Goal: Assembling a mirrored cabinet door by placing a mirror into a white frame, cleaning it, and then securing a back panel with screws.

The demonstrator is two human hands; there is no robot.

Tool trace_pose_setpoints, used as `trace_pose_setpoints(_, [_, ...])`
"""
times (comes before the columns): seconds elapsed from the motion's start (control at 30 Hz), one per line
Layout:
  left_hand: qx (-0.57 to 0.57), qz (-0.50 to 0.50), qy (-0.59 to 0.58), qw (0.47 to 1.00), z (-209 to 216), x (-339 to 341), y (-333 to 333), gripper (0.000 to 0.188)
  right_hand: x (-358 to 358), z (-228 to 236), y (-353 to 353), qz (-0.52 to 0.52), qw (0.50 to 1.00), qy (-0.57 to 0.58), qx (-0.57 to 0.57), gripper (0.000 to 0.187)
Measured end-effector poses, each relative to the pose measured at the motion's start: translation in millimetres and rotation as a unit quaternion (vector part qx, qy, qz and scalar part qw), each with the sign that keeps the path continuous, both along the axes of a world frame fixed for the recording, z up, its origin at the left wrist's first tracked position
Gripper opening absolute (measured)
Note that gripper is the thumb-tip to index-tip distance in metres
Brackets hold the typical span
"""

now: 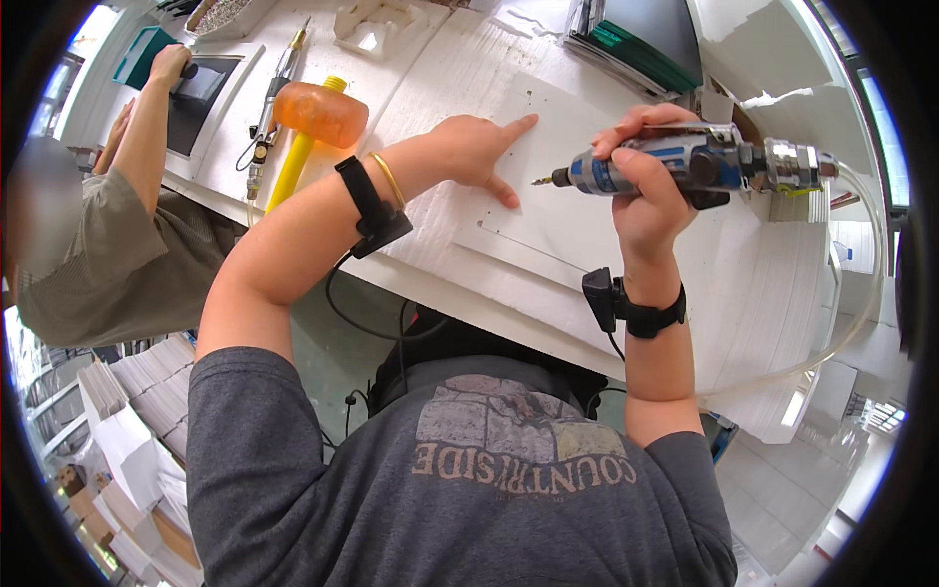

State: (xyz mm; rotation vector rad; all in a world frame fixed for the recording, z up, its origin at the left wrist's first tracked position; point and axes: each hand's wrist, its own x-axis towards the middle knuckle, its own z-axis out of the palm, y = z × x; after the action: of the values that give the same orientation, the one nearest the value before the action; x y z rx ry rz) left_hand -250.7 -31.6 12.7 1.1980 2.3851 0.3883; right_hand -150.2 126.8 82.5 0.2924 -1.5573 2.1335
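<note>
My right hand (648, 181) is wrapped round a silver and blue air screwdriver (675, 161), held above the table with its bit pointing left. A clear hose (871, 225) runs from the tool's rear end. Beneath it lies a flat white panel (572, 112) with small holes near its edges. My left hand (479, 152) rests on the panel's left part, index finger and thumb spread apart, holding nothing. The bit tip is close to the left thumb but apart from it. Whether the bit touches the panel cannot be seen clearly; it appears raised.
Left of my arm lie an orange mallet (323, 114) with a yellow handle and a second air screwdriver (279, 88). Dark panels (641, 39) are stacked at the back. A tray of small metal parts (220, 15) stands far left, near a co-worker's hand (170, 63) and a teal box (144, 54).
</note>
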Motion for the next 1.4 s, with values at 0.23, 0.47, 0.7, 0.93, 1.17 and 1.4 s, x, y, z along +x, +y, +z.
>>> trace_pose_setpoints(0.23, [-0.012,-0.003,-0.008,1.0,-1,1,-3,0.106,-35,-13,-9,-0.003,1.0,0.012,0.011,0.024])
trace_pose_setpoints(0.47, [-0.008,-0.007,-0.021,1.0,-3,-2,-2,0.099,-54,-20,-19,-0.019,0.996,-0.014,0.086,0.015])
trace_pose_setpoints(0.7, [0.009,-0.008,-0.012,1.0,-7,-3,-5,0.095,-55,-19,-24,-0.01,0.995,-0.019,0.094,0.015])
trace_pose_setpoints(0.93, [0.008,-0.009,-0.015,1.0,-8,-2,-6,0.084,-58,-23,-27,0.003,0.993,-0.025,0.119,0.015])
trace_pose_setpoints(1.17, [0.039,-0.011,-0.017,0.999,-7,-1,-8,0.075,-57,-25,-31,0.006,0.991,-0.013,0.132,0.015])
trace_pose_setpoints(1.4, [0.049,-0.013,-0.001,0.999,-12,-3,-7,0.069,-59,-30,-34,0.027,0.991,-0.013,0.133,0.017])
